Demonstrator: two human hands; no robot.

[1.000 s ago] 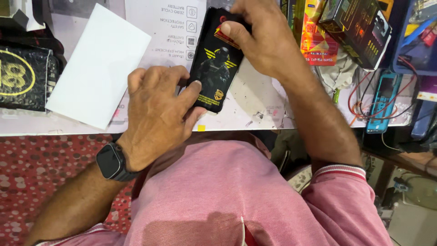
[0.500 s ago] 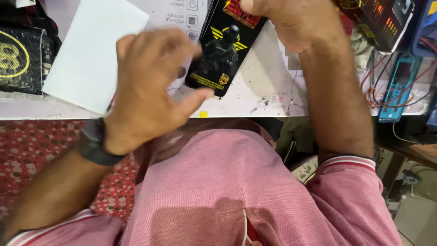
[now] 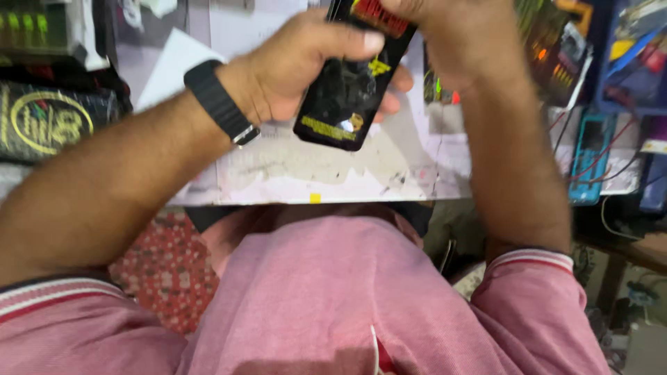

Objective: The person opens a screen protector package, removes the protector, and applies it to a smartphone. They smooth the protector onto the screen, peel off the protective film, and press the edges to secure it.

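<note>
A white sheet [image 3: 170, 66] lies on the worn worktop [image 3: 347, 177] near a teal device [image 3: 589, 156] with wires.

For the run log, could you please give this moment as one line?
left hand: grips black packet | right hand: holds packet top | above white table

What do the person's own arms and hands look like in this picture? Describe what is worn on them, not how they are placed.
Both hands, the left hand and the right hand, are bare, with no gloves or rings visible. The left wrist carries a black wristwatch with a wide dark strap. Both forearms are bare; short pink sleeves end in cuffs striped white and red.
</note>
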